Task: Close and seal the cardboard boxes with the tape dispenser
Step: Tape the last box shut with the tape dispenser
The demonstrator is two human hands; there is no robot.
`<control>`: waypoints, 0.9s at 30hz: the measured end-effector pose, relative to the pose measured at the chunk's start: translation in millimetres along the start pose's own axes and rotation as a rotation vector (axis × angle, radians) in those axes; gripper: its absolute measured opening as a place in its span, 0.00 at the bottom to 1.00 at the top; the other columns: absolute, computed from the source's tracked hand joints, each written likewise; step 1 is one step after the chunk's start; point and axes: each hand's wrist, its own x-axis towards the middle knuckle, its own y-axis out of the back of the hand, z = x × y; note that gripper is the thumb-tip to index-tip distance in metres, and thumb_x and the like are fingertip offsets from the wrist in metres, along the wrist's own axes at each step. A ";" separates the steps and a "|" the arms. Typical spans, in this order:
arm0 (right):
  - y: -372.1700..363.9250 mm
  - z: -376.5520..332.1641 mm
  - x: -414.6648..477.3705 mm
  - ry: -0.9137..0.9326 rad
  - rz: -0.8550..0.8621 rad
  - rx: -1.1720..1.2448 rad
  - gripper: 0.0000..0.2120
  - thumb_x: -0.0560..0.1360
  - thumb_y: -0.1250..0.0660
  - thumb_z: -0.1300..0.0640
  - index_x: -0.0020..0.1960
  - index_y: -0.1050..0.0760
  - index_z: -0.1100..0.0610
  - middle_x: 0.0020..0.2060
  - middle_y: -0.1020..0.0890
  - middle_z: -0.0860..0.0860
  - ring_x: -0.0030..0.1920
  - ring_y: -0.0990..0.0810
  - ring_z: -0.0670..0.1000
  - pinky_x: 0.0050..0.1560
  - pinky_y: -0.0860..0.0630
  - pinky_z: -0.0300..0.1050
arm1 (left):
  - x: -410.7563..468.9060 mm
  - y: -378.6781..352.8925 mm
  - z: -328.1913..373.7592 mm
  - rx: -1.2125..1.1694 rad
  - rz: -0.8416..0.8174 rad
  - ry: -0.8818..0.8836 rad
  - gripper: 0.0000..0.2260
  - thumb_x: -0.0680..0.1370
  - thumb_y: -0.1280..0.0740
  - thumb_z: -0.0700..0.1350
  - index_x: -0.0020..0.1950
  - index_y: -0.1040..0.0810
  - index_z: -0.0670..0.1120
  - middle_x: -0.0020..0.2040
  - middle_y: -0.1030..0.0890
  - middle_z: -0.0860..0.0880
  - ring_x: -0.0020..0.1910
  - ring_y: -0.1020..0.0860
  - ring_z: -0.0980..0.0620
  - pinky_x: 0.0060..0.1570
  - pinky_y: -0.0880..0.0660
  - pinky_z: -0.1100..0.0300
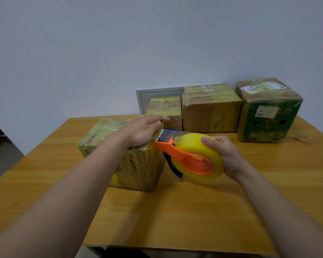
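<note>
A cardboard box (108, 135) wrapped in yellowish tape stands on the wooden table (175, 211), left of centre. My left hand (144, 130) lies flat on its top near the right edge, fingers straight, pressing the tape down. My right hand (226, 155) grips the orange tape dispenser (186, 157) round its yellow tape roll, just right of the box. A strip of clear tape runs from the roll over the dispenser's toothed blade to the box's top edge under my left fingers.
Three more taped boxes stand along the table's back edge: a small one (165, 108), a medium brown one (211, 110) and a green printed one (268, 112) with labels. A scrap of clear tape (304, 138) lies at the far right. A grey wall is behind.
</note>
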 end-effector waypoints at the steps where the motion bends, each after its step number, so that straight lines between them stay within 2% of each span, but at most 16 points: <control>1: -0.4 1.0 0.5 0.009 0.003 0.020 0.29 0.65 0.24 0.38 0.44 0.17 0.65 0.36 0.16 0.62 0.34 0.17 0.57 0.36 0.20 0.46 | 0.3 -0.1 0.0 -0.025 0.025 0.013 0.18 0.88 0.48 0.51 0.74 0.27 0.62 0.77 0.29 0.56 0.76 0.34 0.53 0.74 0.36 0.55; 3: -1.0 4.5 1.6 0.019 -0.008 0.056 0.32 0.65 0.23 0.37 0.45 0.18 0.68 0.35 0.16 0.61 0.33 0.17 0.57 0.36 0.20 0.46 | 2.3 0.0 -0.6 -0.040 0.080 0.038 0.18 0.88 0.47 0.48 0.75 0.27 0.59 0.77 0.29 0.54 0.77 0.34 0.52 0.71 0.36 0.58; 6: -9.0 4.8 -2.7 0.026 -0.028 0.164 0.17 0.72 0.29 0.47 0.35 0.16 0.60 0.28 0.17 0.56 0.26 0.19 0.51 0.29 0.22 0.40 | 3.4 0.5 -0.3 0.018 0.071 0.049 0.19 0.88 0.47 0.45 0.77 0.28 0.56 0.83 0.38 0.47 0.82 0.43 0.52 0.75 0.43 0.59; 7: -10.9 5.7 -3.7 0.020 -0.024 0.210 0.16 0.73 0.33 0.50 0.33 0.17 0.59 0.26 0.18 0.54 0.24 0.20 0.49 0.27 0.23 0.38 | 3.3 0.6 -0.2 0.036 0.058 0.051 0.19 0.88 0.47 0.45 0.77 0.28 0.56 0.83 0.41 0.46 0.83 0.45 0.52 0.76 0.44 0.58; 9: -14.4 7.2 -5.1 0.015 -0.017 0.298 0.14 0.72 0.34 0.52 0.38 0.18 0.63 0.25 0.19 0.54 0.23 0.20 0.48 0.24 0.25 0.37 | 3.0 1.2 0.6 0.063 0.050 0.052 0.20 0.88 0.47 0.45 0.78 0.29 0.56 0.83 0.42 0.45 0.83 0.45 0.51 0.77 0.44 0.57; 11: -17.8 14.4 -2.5 0.036 -0.010 0.346 0.20 0.70 0.25 0.48 0.43 0.21 0.67 0.25 0.19 0.54 0.22 0.21 0.49 0.21 0.26 0.38 | 2.6 1.6 0.1 0.086 0.047 0.047 0.20 0.88 0.48 0.45 0.78 0.30 0.55 0.83 0.41 0.45 0.83 0.45 0.51 0.78 0.43 0.56; 13: -22.7 22.6 -1.4 0.039 -0.027 0.382 0.30 0.61 0.17 0.40 0.43 0.20 0.66 0.25 0.20 0.55 0.22 0.22 0.49 0.21 0.26 0.39 | 2.1 1.5 -0.8 0.096 0.049 0.041 0.20 0.88 0.48 0.45 0.79 0.30 0.54 0.83 0.39 0.45 0.82 0.45 0.52 0.78 0.43 0.56; 14: -25.4 25.5 -1.8 0.033 -0.031 0.404 0.31 0.57 0.16 0.39 0.42 0.19 0.65 0.25 0.20 0.55 0.22 0.22 0.50 0.21 0.25 0.39 | 1.7 1.7 0.0 0.098 0.052 0.036 0.20 0.88 0.48 0.45 0.79 0.30 0.54 0.83 0.39 0.45 0.82 0.45 0.52 0.78 0.43 0.56; 16: -29.4 33.0 -3.4 0.034 -0.051 0.462 0.28 0.55 0.15 0.38 0.38 0.15 0.61 0.25 0.20 0.54 0.22 0.22 0.49 0.21 0.25 0.38 | 0.7 2.4 1.6 0.104 0.043 0.037 0.20 0.88 0.48 0.44 0.79 0.31 0.53 0.83 0.40 0.46 0.83 0.45 0.52 0.77 0.43 0.58; 23: -46.3 47.2 -8.5 -0.018 0.007 0.580 0.24 0.52 0.14 0.40 0.39 0.14 0.55 0.26 0.21 0.52 0.23 0.23 0.49 0.20 0.26 0.38 | 0.2 3.4 2.5 0.108 0.016 0.031 0.20 0.89 0.49 0.45 0.80 0.32 0.53 0.83 0.41 0.45 0.83 0.46 0.51 0.77 0.44 0.58; 25: -45.4 44.5 -9.4 0.047 0.054 0.726 0.20 0.58 0.16 0.42 0.35 0.17 0.56 0.23 0.23 0.51 0.21 0.25 0.48 0.26 0.23 0.41 | 0.2 4.0 3.0 0.123 0.001 0.037 0.20 0.89 0.49 0.46 0.80 0.32 0.54 0.83 0.41 0.45 0.82 0.44 0.50 0.77 0.44 0.58; 27: -11.6 29.6 5.0 0.103 0.241 0.946 0.22 0.75 0.30 0.42 0.33 0.23 0.59 0.21 0.25 0.52 0.21 0.25 0.50 0.35 0.20 0.45 | -1.4 5.7 6.0 0.128 0.001 0.046 0.20 0.89 0.49 0.48 0.80 0.32 0.55 0.83 0.40 0.46 0.82 0.41 0.49 0.75 0.43 0.60</control>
